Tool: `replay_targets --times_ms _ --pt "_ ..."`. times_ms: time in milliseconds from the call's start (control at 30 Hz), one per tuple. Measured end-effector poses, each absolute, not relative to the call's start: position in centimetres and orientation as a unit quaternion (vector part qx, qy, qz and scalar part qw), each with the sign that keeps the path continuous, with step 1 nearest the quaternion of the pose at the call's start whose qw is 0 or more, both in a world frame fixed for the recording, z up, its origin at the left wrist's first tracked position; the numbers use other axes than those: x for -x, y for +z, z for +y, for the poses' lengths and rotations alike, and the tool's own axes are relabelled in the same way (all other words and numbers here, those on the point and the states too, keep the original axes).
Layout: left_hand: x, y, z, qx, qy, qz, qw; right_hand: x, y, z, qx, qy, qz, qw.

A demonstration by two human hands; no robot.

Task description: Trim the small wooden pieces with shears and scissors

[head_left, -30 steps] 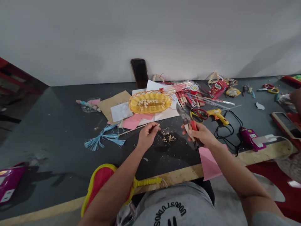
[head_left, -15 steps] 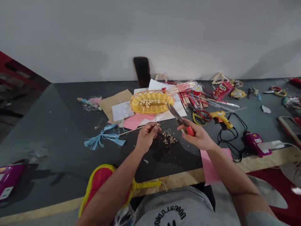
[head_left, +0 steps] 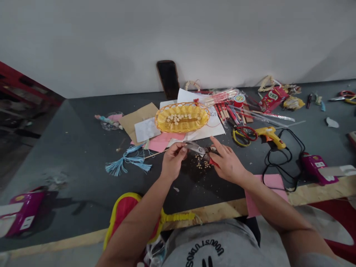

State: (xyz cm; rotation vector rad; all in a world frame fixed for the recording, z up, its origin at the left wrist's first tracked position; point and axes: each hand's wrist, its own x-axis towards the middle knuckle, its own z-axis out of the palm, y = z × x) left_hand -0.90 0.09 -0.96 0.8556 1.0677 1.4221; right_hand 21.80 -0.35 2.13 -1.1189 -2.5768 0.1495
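The left hand [head_left: 171,161] has its fingers pinched together over the dark table [head_left: 91,200], around the end of a thin wooden stick [head_left: 155,154] that slants off to the left, toward the blue tassel [head_left: 126,161]. The right hand [head_left: 229,163] grips the pruning shears [head_left: 199,150] by their red handles, with its index finger pointing outward. The blades of the shears reach leftward to the left fingertips, at the end of the stick; whether they touch it cannot be told.

Small beige pieces [head_left: 204,162] lie scattered just below the shears, between the hands. Beyond both hands stands the yellow woven basket [head_left: 182,118], with similar pieces inside, on white paper [head_left: 217,128]. To the right, near the right hand, are the red-and-yellow-handled scissors [head_left: 244,135] and the yellow glue gun [head_left: 270,137].

The near wooden edge [head_left: 222,210] of the table runs beneath both forearms, and a pink sheet [head_left: 274,181] hangs over it. Bare surface opens between the left hand and that edge, and a wide stretch lies left of the tassel.
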Motion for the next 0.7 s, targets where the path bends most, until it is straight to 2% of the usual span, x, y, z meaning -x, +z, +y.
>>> replay_targets --times_ms 700 --pt "1.2 -1.45 -0.35 -0.371 0.571 0.51 0.525 -21.62 2.55 -0.83 0.386 0.06 -0.907 0.159"
